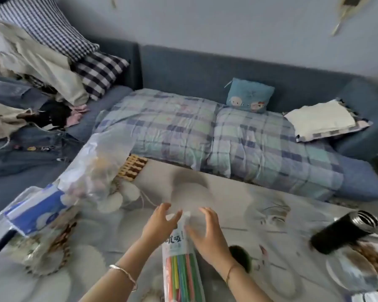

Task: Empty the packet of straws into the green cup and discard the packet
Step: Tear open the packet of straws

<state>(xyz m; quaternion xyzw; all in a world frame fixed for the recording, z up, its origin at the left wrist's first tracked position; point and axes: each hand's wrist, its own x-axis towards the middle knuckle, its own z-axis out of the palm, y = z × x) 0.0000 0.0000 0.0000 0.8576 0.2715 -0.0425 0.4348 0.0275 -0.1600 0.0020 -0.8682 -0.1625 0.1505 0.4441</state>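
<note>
The packet of straws [182, 269] is a clear plastic sleeve with coloured straws inside, running from the bottom edge up the middle of the table. My left hand [159, 225] grips its upper left part, thumb by the top corner. My right hand [207, 234] is on the packet's right side with fingers spread, its thumb touching the plastic. A dark green cup [241, 256], blurred, stands just right of my right wrist and is partly hidden by it.
A black flask [343, 234] lies at the right, above a plate with food [356, 273]. Plastic bags [90, 171] and a blue-and-white pack [37, 210] fill the table's left side. Behind the table is a blue sofa with a plaid quilt [205, 136].
</note>
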